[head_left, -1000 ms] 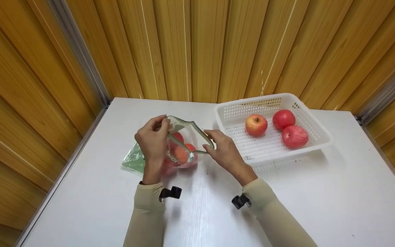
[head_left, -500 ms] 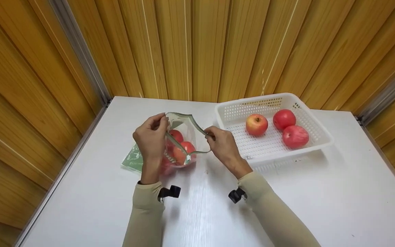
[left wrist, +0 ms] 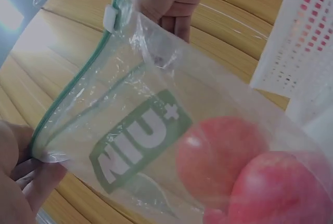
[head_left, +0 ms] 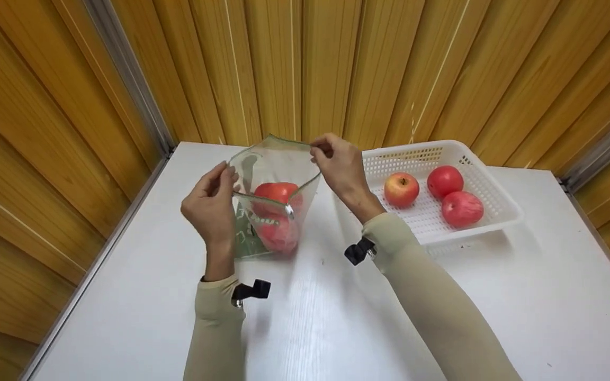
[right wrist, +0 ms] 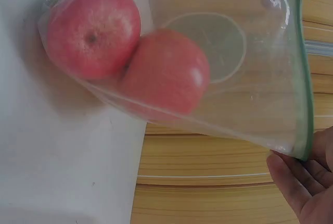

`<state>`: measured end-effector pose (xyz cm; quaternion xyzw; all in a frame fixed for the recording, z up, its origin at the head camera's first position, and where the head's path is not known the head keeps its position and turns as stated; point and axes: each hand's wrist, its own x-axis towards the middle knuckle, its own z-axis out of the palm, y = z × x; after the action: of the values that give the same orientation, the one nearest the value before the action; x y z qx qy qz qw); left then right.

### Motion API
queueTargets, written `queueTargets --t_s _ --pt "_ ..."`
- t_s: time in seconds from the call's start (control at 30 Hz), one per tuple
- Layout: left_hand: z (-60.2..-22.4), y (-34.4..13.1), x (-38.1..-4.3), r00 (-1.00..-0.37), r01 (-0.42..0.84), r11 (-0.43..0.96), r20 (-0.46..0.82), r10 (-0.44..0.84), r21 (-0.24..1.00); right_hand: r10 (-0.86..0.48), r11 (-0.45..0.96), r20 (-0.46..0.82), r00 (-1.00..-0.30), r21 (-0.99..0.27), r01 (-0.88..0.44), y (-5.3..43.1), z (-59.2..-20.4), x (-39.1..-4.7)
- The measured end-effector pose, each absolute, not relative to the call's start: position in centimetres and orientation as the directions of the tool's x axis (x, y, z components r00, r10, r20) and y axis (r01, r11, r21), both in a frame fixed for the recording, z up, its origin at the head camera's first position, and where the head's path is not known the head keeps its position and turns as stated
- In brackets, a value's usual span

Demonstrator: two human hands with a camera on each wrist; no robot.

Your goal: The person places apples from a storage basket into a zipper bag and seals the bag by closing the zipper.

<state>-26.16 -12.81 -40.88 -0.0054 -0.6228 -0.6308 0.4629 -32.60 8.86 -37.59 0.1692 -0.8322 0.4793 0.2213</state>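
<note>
A clear zip bag [head_left: 278, 164] with a green-edged mouth and a white slider [head_left: 289, 210] stands raised, its mouth spread wide. Red apples [head_left: 276, 193] lie at its bottom; two show plainly in the right wrist view. My left hand [head_left: 209, 203] pinches the left side of the bag's mouth between thumb and fingers. On the far right side, my right hand [head_left: 342, 166] pinches the rim too. A green printed label [left wrist: 140, 140] shows on the bag's wall in the left wrist view. Under and behind the bag lies a flat green packet [head_left: 249, 238].
To the right stands a white perforated basket [head_left: 432, 222]. It holds a yellow-red apple [head_left: 401, 189], a red apple [head_left: 445, 181] and a streaked pink apple [head_left: 462, 208]. My right forearm crosses its near-left corner. A wood-look panel wall [head_left: 331, 69] rises behind the white table [head_left: 305, 328].
Both hands have moved apart, the right one up and away from me, and the bag has been lifted more upright. The right hand has taken a pinch on the rim. The basket stays put.
</note>
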Motion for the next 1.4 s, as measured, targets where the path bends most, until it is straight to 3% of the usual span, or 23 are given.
queueTargets --t_s 0.13,0.43,0.6,0.97,1.17,1.4 --pt "-39.9 -13.5 -25.7 -0.533 0.636 0.132 0.557 -0.637 0.760 -0.055 0.503 0.590 -0.805 -0.680 -0.533 8.9 -37.0 -32.9" --pt "-38.0 -13.5 -24.4 -0.480 0.668 0.127 0.554 -0.681 0.734 -0.063 0.480 0.728 -0.683 -0.578 -0.660 8.3 -35.1 -32.6" --pt "-37.5 -12.9 -24.2 -0.493 0.675 0.109 0.556 -0.670 0.730 -0.053 0.461 0.750 -0.659 -0.567 -0.683 8.9 -35.3 -32.4" --pt "-39.4 -10.8 -25.4 -0.634 0.566 0.344 0.662 -0.400 0.749 -0.085 0.489 0.654 -0.752 -0.630 -0.604 11.5 -38.8 -32.0" --pt "-40.3 -10.2 -25.8 -0.624 0.594 0.388 0.708 -0.331 0.705 -0.068 0.555 0.566 -0.821 -0.663 -0.503 12.8 -40.3 -31.5" --pt "-40.9 -10.1 -26.2 -0.630 0.586 0.384 0.700 -0.336 0.713 -0.104 0.609 0.457 -0.883 -0.673 -0.420 13.8 -41.7 -30.5"
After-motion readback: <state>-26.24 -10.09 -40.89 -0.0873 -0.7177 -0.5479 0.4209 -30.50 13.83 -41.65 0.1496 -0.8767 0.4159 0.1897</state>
